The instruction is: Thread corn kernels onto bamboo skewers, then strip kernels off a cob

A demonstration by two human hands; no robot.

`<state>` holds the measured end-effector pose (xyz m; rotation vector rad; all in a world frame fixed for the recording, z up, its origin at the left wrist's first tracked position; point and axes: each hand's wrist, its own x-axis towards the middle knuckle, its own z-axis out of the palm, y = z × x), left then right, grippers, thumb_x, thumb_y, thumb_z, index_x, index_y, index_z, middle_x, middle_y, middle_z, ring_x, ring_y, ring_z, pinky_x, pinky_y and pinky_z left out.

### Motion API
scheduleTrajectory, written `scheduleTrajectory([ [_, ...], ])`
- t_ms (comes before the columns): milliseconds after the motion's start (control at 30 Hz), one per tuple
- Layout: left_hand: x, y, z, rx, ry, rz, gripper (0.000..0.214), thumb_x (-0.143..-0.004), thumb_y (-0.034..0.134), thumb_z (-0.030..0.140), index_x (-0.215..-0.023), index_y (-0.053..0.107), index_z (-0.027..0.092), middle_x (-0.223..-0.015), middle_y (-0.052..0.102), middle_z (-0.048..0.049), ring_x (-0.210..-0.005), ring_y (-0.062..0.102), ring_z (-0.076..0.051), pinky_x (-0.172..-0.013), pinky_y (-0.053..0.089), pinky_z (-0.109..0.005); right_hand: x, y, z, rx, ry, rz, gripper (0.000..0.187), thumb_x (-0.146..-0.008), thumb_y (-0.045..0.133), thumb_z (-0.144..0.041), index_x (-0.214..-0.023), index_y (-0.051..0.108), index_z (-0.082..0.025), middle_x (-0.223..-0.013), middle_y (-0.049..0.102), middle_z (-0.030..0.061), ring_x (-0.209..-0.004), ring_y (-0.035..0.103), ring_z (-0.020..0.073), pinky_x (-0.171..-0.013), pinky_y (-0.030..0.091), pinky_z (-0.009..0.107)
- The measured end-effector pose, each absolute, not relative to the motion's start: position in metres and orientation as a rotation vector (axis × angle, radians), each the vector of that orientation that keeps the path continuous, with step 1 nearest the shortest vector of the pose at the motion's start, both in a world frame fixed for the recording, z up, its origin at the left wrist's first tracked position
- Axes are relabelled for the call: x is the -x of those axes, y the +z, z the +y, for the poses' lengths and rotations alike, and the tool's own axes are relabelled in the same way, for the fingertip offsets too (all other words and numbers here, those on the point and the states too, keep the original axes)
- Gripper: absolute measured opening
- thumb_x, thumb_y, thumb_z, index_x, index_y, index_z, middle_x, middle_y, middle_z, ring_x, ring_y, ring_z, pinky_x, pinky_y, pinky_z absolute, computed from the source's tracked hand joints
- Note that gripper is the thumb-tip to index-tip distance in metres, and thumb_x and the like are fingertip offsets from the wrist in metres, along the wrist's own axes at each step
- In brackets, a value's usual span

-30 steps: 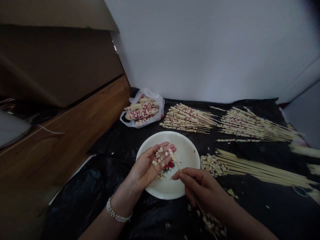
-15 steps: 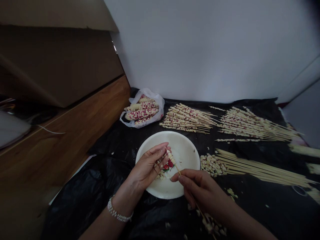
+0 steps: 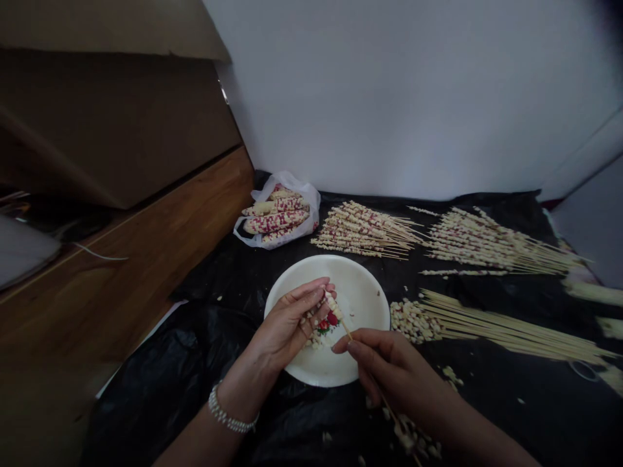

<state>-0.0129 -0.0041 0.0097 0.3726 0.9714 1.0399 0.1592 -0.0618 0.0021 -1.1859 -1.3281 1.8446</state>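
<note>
Over a white enamel bowl [image 3: 287, 285] with a red and green flower print, my right hand [image 3: 389, 366] pinches a thin bamboo skewer [image 3: 346, 329]. Pale corn kernels [image 3: 333, 305] are threaded on its upper end, and its lower end runs down past my palm. At the skewer's tip, my left hand [image 3: 287, 321] has thumb and fingers closed around a kernel, mostly hidden by the fingertips. Loose kernels [image 3: 314, 340] lie in the bowl beneath my left hand, partly covered by it.
Behind the bowl sits a plastic bag [image 3: 311, 194] of red-and-cream corn cobs [image 3: 275, 222]. Two piles of kernel-covered skewers [image 3: 363, 230] lie at the back right. Bare skewers [image 3: 506, 327] and a heap of kernels [image 3: 413, 321] are right of the bowl, on black plastic sheeting [image 3: 204, 272].
Almost nothing differs. My left fingers have shifted very slightly at the skewer's tip; my right hand keeps its place on the skewer.
</note>
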Motion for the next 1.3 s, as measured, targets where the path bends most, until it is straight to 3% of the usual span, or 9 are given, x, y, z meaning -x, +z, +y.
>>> scheduleTrajectory([
  [233, 0.0125, 0.0095, -0.0035, -0.341, 1.049, 0.967, 0.018, -0.084, 0.061, 0.005, -0.096, 0.073, 0.01, -0.085, 0.073, -0.0065, -0.069, 0.066, -0.008, -0.067, 0.056, -0.016, -0.1582, 0.0019, -0.0622, 1.185, 1.837, -1.324, 0.034, -0.092, 0.048, -0.046, -0.082, 0.065, -0.018, -0.043, 0.044, -0.0065, -0.04, 0.035, 0.0053, -0.044, 0.025, 0.021],
  [667, 0.0144, 0.0047, -0.0031, -0.34, 1.031, 0.967, 0.018, -0.077, 0.07, 0.008, -0.094, 0.072, 0.013, -0.09, 0.073, -0.006, -0.074, 0.067, -0.009, -0.068, 0.056, -0.016, -0.1575, 0.0014, -0.0625, 1.193, 1.833, -1.312, 0.033, -0.092, 0.049, -0.046, -0.087, 0.066, -0.018, -0.042, 0.044, -0.0072, -0.04, 0.036, 0.006, -0.046, 0.027, 0.022],
  [833, 0.0143, 0.0058, -0.0036, -0.341, 1.038, 0.982, 0.017, -0.079, 0.068, 0.006, -0.095, 0.072, 0.011, -0.089, 0.072, -0.0063, -0.071, 0.067, -0.008, -0.066, 0.057, -0.016, -0.1574, 0.0006, -0.0623, 1.201, 1.825, -1.339, 0.035, -0.092, 0.048, -0.048, -0.08, 0.064, -0.018, -0.043, 0.044, -0.0064, -0.04, 0.036, 0.0058, -0.045, 0.026, 0.022],
  [1067, 0.0119, 0.0062, -0.0061, -0.353, 1.038, 1.02, 0.016, -0.08, 0.065, 0.003, -0.092, 0.072, 0.009, -0.087, 0.072, -0.007, -0.07, 0.067, -0.009, -0.065, 0.056, -0.016, -0.1578, -0.0013, -0.0629, 1.203, 1.81, -1.348, 0.037, -0.092, 0.048, -0.049, -0.085, 0.066, -0.018, -0.043, 0.045, -0.0063, -0.041, 0.038, 0.007, -0.047, 0.029, 0.022],
  [1200, 0.0109, 0.0048, -0.0062, -0.277, 1.004, 0.941, 0.022, -0.086, 0.064, 0.021, -0.104, 0.07, 0.01, -0.089, 0.072, -0.0088, -0.076, 0.068, -0.013, -0.07, 0.057, -0.022, -0.159, -0.0008, -0.0622, 1.19, 1.807, -1.348, 0.035, -0.092, 0.047, -0.049, -0.087, 0.066, -0.019, -0.043, 0.044, -0.0064, -0.04, 0.036, 0.0068, -0.045, 0.026, 0.022],
  [1300, 0.0092, 0.0038, -0.0072, -0.261, 0.973, 0.893, 0.029, -0.086, 0.064, 0.027, -0.11, 0.068, 0.012, -0.093, 0.071, -0.0096, -0.082, 0.068, -0.015, -0.073, 0.057, -0.024, -0.1592, -0.0003, -0.0616, 1.189, 1.806, -1.357, 0.037, -0.092, 0.047, -0.048, -0.074, 0.062, -0.019, -0.043, 0.044, -0.006, -0.04, 0.034, 0.0058, -0.044, 0.024, 0.022],
])
